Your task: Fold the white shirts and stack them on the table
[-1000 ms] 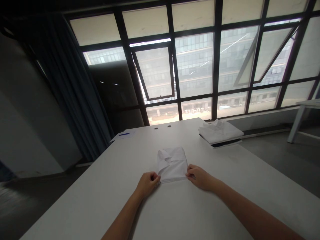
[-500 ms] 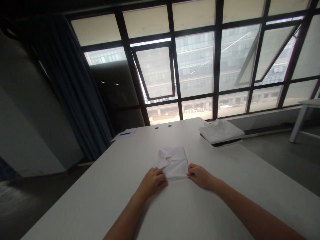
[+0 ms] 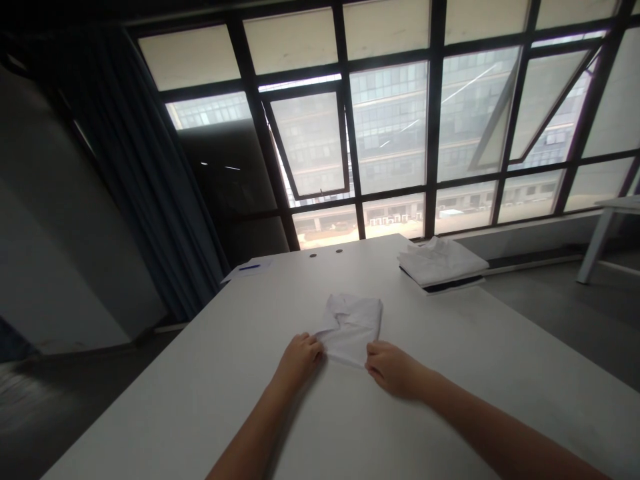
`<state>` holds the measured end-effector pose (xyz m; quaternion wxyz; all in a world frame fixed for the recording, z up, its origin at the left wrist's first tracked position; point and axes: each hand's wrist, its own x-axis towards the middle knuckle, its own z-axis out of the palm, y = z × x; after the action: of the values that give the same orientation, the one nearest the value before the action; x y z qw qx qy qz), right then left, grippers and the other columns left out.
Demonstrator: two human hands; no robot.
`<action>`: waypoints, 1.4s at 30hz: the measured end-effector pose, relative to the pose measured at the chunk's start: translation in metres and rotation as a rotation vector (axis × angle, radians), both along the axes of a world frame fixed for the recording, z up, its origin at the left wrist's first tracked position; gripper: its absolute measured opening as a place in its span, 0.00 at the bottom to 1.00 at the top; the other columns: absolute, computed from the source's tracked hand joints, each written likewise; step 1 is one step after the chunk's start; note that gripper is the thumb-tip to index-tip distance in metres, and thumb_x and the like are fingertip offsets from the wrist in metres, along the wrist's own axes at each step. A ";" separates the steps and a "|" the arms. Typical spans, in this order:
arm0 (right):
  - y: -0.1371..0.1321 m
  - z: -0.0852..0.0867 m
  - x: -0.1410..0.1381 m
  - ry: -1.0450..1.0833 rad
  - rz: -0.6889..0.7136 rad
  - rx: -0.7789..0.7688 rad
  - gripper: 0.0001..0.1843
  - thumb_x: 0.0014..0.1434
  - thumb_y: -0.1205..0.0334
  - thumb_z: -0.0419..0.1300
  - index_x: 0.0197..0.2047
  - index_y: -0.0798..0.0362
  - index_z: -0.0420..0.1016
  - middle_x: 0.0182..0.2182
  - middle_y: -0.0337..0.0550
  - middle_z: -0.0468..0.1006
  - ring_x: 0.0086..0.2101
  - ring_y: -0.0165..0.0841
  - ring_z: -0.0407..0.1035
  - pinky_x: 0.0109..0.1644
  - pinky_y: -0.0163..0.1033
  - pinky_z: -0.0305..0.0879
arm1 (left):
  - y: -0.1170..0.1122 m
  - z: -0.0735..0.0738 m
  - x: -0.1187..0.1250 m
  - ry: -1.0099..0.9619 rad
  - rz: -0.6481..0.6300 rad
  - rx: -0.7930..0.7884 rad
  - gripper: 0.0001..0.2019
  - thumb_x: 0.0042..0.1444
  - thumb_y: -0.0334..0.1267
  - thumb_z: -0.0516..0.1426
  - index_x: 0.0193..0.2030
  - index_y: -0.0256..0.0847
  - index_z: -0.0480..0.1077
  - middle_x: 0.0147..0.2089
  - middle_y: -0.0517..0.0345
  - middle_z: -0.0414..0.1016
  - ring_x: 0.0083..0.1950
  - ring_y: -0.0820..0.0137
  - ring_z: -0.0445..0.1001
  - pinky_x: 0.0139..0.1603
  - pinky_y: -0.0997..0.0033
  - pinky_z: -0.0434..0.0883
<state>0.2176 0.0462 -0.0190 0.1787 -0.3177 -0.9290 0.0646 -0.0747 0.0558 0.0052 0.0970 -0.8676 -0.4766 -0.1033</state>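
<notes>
At the middle of the surface, well in from the left and right edges: one white folded garment, lying flat on the white table. Form: a compact packet, its upper layer creased, with a fold opening toward the left side. Near side drawn between two bare hands; far side lying loose, turned toward the far edge.

Left hand: at the garment's near left corner, back of the hand upward, fingers curled in and grasping the cloth, which is pulled out to a point there. Thumb not clearly visible.

Right hand: at the near right corner of the same garment, fingers bent and closed on its margin, knuckles upward. Exact placing of the fingertips cannot be told, the cloth and hand covering them.

By the right edge, toward the far right corner: one stack of folded white cloth, slightly rumpled on top, with a dark layer showing beneath; well apart from both hands.

At the far left corner: one sheet of paper, a blue pen lying on it.

Near the far edge: two small round dark fittings, side by side.

Beyond the left edge: one dark blue curtain, hanging. Beyond the far edge: a dark-framed window, some panes tilted open.
</notes>
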 end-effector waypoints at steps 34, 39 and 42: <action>-0.011 -0.016 -0.015 0.333 -0.074 -0.016 0.10 0.54 0.72 0.55 0.36 0.50 0.73 0.33 0.43 0.76 0.38 0.37 0.68 0.47 0.41 0.62 | -0.010 0.009 -0.005 -0.131 0.042 0.137 0.11 0.65 0.37 0.52 0.50 0.45 0.73 0.48 0.50 0.75 0.52 0.59 0.71 0.57 0.56 0.63; 0.026 -0.023 0.009 0.344 -0.424 0.029 0.24 0.52 0.72 0.55 0.53 0.51 0.71 0.52 0.51 0.73 0.53 0.43 0.64 0.59 0.50 0.60 | -0.034 0.001 0.067 -0.128 -0.032 0.079 0.12 0.61 0.48 0.59 0.47 0.45 0.71 0.47 0.49 0.72 0.49 0.57 0.69 0.52 0.56 0.64; 0.037 -0.031 0.016 0.302 -0.473 0.003 0.31 0.54 0.69 0.56 0.63 0.49 0.66 0.64 0.52 0.63 0.61 0.45 0.58 0.64 0.52 0.56 | -0.034 -0.009 0.082 -0.117 -0.030 0.051 0.06 0.64 0.41 0.55 0.45 0.45 0.71 0.46 0.50 0.72 0.48 0.60 0.68 0.51 0.58 0.64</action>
<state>0.2334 0.0833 -0.0499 0.3258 -0.5120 -0.7920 0.0662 0.0075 0.0216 -0.0036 0.0895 -0.8644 -0.4656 -0.1672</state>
